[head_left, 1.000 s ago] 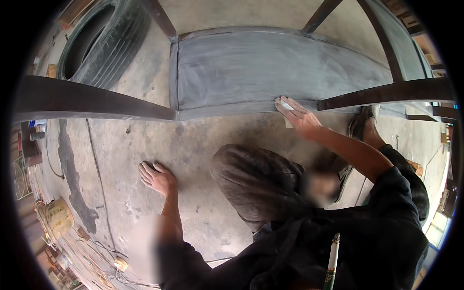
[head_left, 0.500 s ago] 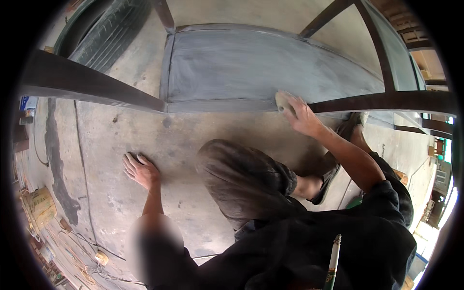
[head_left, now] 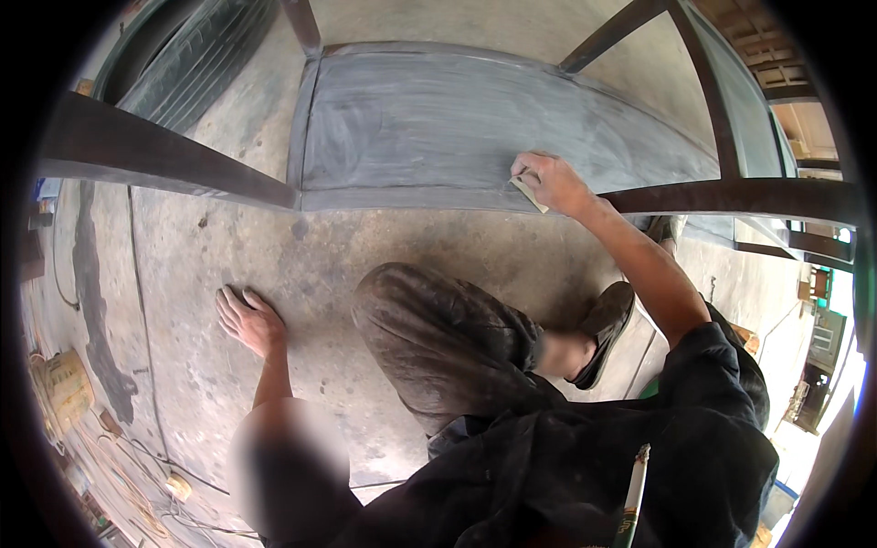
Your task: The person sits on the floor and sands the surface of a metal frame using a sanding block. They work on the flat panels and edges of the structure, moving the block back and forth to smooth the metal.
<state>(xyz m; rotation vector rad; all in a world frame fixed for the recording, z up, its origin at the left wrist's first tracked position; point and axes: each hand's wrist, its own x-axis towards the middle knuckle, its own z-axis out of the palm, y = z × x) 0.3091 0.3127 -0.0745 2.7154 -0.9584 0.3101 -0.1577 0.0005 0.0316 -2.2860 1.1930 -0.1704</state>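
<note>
My right hand [head_left: 555, 184] grips a small, pale, flat piece of sandpaper [head_left: 529, 194] by its upper part, the fingers bent over it. It is tilted at the near edge of a grey panel [head_left: 411, 119]; whether it touches the surface I cannot tell. Pale streaks and swirls cover the panel, which is set low in a dark frame [head_left: 183, 153]. Well to the left, my left hand [head_left: 251, 320] rests on the concrete floor [head_left: 311, 265] with its fingers stretched and slightly apart, holding nothing.
Dark frame bars rise around the panel, one [head_left: 740, 196] just right of my right hand. A tyre [head_left: 196, 68] stands at the far left. A pale bucket-like container [head_left: 66, 388] and loose cords [head_left: 137, 484] lie lower left. A cigarette [head_left: 633, 493] shows at the bottom.
My right hand has shifted slightly up and left and turned, so the sandpaper's lower end now sticks out below the fingers. My left hand stays on the floor; the whole view has shifted slightly.
</note>
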